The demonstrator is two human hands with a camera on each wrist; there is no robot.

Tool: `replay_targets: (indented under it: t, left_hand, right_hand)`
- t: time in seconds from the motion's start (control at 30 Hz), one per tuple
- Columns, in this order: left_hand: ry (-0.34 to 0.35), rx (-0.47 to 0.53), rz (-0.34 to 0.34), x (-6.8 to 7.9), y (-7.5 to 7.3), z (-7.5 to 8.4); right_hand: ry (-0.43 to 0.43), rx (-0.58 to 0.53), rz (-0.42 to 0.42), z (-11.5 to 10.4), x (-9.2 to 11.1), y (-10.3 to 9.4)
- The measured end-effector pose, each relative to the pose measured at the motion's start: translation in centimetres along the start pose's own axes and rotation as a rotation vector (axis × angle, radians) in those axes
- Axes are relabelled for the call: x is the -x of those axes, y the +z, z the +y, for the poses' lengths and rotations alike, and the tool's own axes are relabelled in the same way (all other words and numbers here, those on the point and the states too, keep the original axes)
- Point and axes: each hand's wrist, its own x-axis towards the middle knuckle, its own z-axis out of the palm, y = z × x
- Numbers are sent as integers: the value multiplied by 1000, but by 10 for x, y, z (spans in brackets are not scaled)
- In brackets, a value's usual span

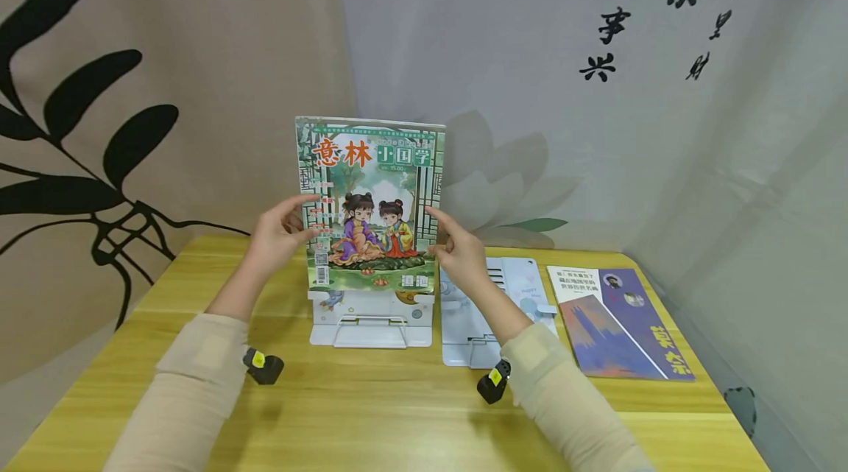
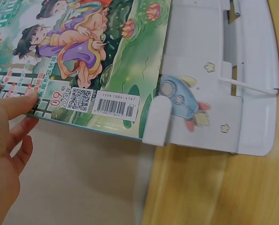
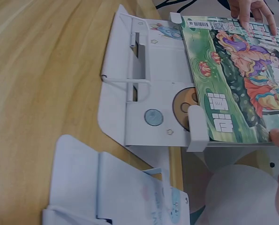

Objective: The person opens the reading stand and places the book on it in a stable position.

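Note:
A green illustrated magazine (image 1: pixel 371 199) stands upright, leaning slightly back, on a white book stand (image 1: pixel 380 308) with cartoon prints. White corner tabs of the stand overlap the magazine's lower edge, one tab (image 2: pixel 157 121) in the left wrist view and another tab (image 3: pixel 198 130) in the right wrist view. My left hand (image 1: pixel 274 233) holds the magazine's left edge, with thumb and index finger showing at the cover. At the opposite edge, my right hand (image 1: pixel 461 255) grips with thumb and index finger. The stand's upper back is hidden behind the magazine.
Just right of the stand, a second, pale blue book stand (image 1: pixel 486 317) lies on the wooden table (image 1: pixel 344 420). Farther right lies a purple and white book (image 1: pixel 616 325). A printed curtain (image 1: pixel 265 74) hangs behind the table.

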Motion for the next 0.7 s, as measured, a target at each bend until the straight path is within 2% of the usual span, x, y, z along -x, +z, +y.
replay_targets:
  t: [0.3,0.57,0.7]
  left_hand:
    - [-1,-21,-11,6,4,-9]
    - [-40,-27,-43,17,10,-20]
    - [-51,-35,-62,23,14,-27]
  right_hand:
    - [10,14,-26,3,8,5]
    - [94,2,-121,4,20,8]
    - [105,8,-165,3,27,8]
